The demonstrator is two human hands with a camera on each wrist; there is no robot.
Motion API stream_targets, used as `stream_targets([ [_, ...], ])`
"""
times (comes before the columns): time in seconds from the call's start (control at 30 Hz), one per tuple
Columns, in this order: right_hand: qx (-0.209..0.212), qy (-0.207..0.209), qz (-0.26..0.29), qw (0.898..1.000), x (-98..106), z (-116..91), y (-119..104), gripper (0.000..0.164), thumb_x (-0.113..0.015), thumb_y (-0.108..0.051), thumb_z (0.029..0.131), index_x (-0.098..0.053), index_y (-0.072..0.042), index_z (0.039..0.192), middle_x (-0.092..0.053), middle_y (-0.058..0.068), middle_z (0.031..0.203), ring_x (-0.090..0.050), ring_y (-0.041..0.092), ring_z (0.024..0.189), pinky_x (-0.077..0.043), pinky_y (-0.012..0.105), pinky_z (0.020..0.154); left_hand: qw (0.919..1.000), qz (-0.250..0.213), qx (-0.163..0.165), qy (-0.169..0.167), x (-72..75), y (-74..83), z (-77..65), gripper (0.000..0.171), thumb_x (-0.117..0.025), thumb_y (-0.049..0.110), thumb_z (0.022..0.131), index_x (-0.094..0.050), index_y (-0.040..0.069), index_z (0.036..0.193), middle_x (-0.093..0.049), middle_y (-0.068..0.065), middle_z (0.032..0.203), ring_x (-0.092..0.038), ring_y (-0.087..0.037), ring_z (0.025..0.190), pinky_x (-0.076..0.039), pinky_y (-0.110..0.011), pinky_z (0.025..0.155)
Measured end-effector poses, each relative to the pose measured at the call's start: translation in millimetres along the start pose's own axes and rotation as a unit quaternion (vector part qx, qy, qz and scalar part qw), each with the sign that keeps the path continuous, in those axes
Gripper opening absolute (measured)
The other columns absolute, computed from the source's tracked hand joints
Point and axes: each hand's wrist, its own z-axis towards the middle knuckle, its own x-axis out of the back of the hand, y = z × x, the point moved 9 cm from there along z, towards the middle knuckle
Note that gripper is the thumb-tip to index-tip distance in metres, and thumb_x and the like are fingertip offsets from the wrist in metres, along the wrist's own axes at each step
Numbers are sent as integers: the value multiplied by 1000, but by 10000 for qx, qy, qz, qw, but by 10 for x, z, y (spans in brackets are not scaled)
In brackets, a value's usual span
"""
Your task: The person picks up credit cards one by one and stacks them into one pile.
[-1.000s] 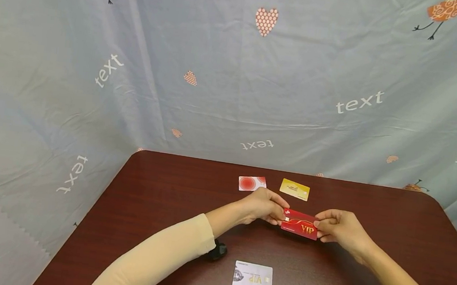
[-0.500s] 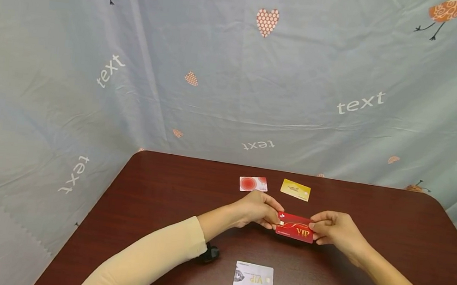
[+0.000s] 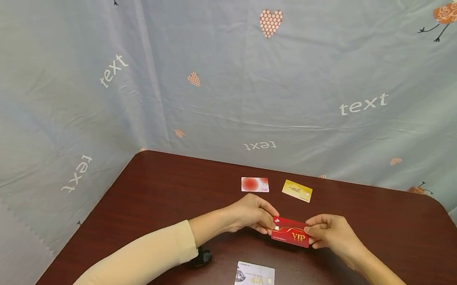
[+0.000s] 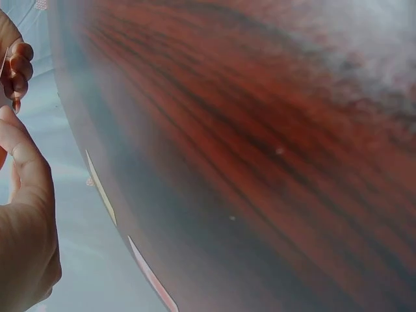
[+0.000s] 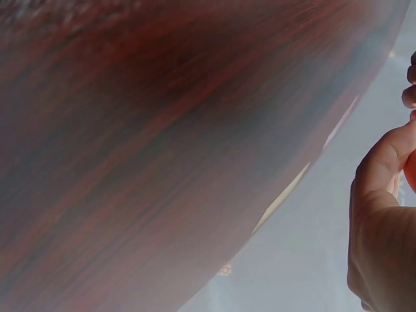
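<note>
A red VIP card [image 3: 291, 232] with gold lettering is held between both hands over the table in the head view. My left hand [image 3: 251, 214] pinches its left end, and my right hand [image 3: 333, 237] pinches the right end. Its printed face is turned up toward the head camera. Nearer the front lies a white VIP card [image 3: 255, 279], seemingly with another card edge beneath it. In the left wrist view the left hand [image 4: 29, 214] shows at the left edge. The right wrist view catches the right hand [image 5: 387, 221] at its right side.
Toward the back of the dark brown table [image 3: 174, 183] lie a white card with red circles [image 3: 255, 184] and a yellow card [image 3: 297, 191], side by side with a gap. A patterned grey-blue cloth [image 3: 222, 44] hangs behind the table and along its left side.
Both hands have carried the red VIP card slightly left and toward the front, nearer the white VIP card. The grip at both ends stays the same. The head view has shifted a little.
</note>
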Motion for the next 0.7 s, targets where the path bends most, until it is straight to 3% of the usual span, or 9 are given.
stream_targets([
  [0.7, -14, -217, 125, 9997, -258, -39, -62, 30, -75, -9, 96, -64, 12, 115, -73, 10, 87, -69, 23, 73, -64, 34, 66, 9999, -92, 36, -121, 102, -118, -245, 22, -71, -15, 86, -70, -8, 106, -73, -17, 81, -72, -19, 63, -63, -27, 59],
])
